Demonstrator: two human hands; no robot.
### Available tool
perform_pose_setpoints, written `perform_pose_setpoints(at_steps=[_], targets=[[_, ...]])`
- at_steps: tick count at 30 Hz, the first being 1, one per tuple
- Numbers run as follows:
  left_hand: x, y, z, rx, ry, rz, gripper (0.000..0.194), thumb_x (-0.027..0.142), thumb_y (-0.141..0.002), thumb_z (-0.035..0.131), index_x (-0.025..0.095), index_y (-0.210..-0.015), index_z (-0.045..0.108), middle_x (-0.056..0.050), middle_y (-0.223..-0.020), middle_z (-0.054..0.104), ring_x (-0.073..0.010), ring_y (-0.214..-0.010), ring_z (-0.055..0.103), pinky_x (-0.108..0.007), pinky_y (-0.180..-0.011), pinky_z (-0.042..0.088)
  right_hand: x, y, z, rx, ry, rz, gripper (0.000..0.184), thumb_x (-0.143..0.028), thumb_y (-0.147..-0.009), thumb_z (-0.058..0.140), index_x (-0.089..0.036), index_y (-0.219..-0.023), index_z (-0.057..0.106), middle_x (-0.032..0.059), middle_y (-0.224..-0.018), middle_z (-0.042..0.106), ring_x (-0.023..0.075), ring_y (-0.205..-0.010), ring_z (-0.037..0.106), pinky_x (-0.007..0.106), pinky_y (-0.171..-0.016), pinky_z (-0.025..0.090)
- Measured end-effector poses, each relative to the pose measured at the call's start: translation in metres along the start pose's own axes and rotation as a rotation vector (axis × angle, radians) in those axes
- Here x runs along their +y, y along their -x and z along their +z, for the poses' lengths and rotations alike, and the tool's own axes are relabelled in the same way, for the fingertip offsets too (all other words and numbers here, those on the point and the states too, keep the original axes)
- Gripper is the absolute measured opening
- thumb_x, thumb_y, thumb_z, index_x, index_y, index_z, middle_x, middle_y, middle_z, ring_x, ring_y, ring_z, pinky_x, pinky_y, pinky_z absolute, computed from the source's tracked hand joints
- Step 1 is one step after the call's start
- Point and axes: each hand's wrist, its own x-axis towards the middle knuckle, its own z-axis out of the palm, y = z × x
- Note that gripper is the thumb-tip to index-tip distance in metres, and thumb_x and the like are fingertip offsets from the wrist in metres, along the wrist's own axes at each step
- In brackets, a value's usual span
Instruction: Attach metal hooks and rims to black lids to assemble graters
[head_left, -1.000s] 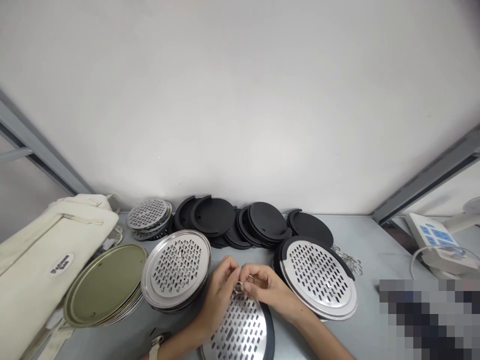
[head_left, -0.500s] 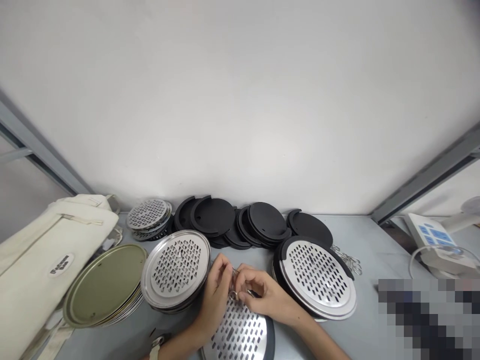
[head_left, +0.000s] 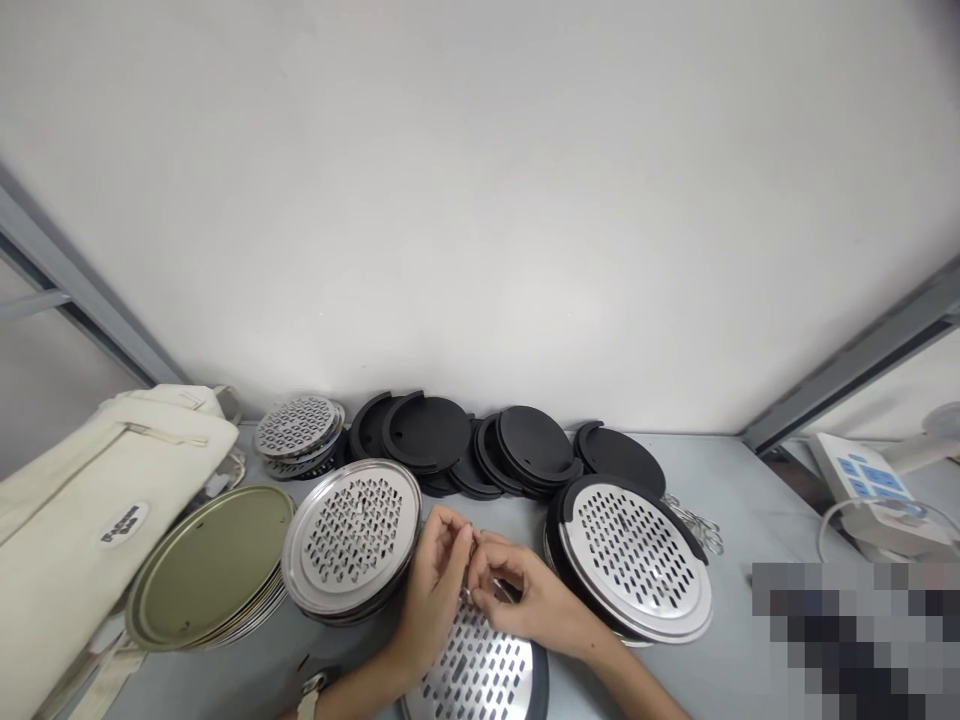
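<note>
My left hand [head_left: 435, 575] and my right hand [head_left: 521, 590] meet fingertip to fingertip above a grater disc [head_left: 480, 665] with a black rim at the front. Both are closed in a pinch. Between them is a small metal wire ring, mostly hidden by the fingers now. Left of my hands lies a stack topped by a silver grater disc [head_left: 354, 530] with raised teeth. On the right, a second stack carries a slotted silver disc [head_left: 637, 545] edged in black. My left wrist wears a watch [head_left: 311, 690].
Black round lids [head_left: 536, 445] lie along the wall, beside a pile of small grater discs [head_left: 296, 427]. Several wire rings [head_left: 697, 525] lie behind the right stack. At left are olive lids [head_left: 214, 565] and a cream bag [head_left: 112, 490]; a white device [head_left: 870, 475] stands far right.
My fingertips have drawn closer together, and the wire ring that showed between them is now mostly covered. The discs, lids and bag stay where they were.
</note>
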Motion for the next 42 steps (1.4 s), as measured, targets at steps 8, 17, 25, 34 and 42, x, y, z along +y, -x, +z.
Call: perform_pose_setpoints(at_steps=[8,17,25,34,42], targets=[[-0.002,-0.005,-0.002,-0.065,-0.033,-0.013,0.016,0.034,-0.095,0.050,0.019,-0.098,0.053,-0.002,-0.092,0.058,-0.0165,-0.089,0.058,-0.028,-0.083,0.046,-0.002,-0.001,-0.002,0.032,-0.048,-0.007,0.015,-0.003,-0.070,0.053,-0.017,-0.070,0.054,-0.0004,-0.083,0.050,0.0132,-0.075,0.050,0.026,-0.073,0.042],[-0.004,0.008,-0.005,0.081,-0.283,0.212,0.015,0.028,-0.100,0.038,0.020,-0.095,0.050,-0.001,-0.087,0.052,-0.0147,-0.084,0.055,-0.026,-0.077,0.044,-0.002,0.002,-0.002,0.002,-0.016,-0.024,0.019,0.000,-0.070,0.052,-0.017,-0.076,0.057,0.0002,-0.086,0.049,0.0132,-0.076,0.050,0.026,-0.071,0.042],[-0.003,0.016,-0.007,0.085,-0.460,0.534,0.011,0.014,-0.095,0.043,0.020,-0.089,0.050,0.000,-0.083,0.051,-0.0142,-0.079,0.051,-0.026,-0.077,0.042,0.000,0.000,-0.003,0.256,0.286,-0.200,0.016,-0.004,-0.079,0.052,-0.020,-0.078,0.052,-0.0011,-0.081,0.047,0.0133,-0.073,0.050,0.026,-0.068,0.041],[-0.012,0.006,-0.003,0.041,-0.233,0.134,0.016,0.030,-0.099,0.039,0.020,-0.093,0.050,0.001,-0.075,0.047,-0.0125,-0.065,0.049,-0.024,-0.064,0.043,0.012,0.002,-0.001,0.409,0.465,-0.245,0.021,-0.001,-0.080,0.049,-0.022,-0.085,0.047,-0.0002,-0.088,0.045,0.0128,-0.071,0.049,0.025,-0.068,0.042],[-0.011,0.001,-0.003,0.003,-0.340,0.153,0.017,0.028,-0.098,0.042,0.020,-0.090,0.054,-0.003,-0.089,0.054,-0.0177,-0.085,0.056,-0.030,-0.079,0.045,0.015,0.003,-0.004,0.417,0.536,-0.255,0.022,-0.002,-0.082,0.047,-0.022,-0.089,0.046,0.0007,-0.093,0.045,0.0128,-0.073,0.050,0.025,-0.068,0.043]])
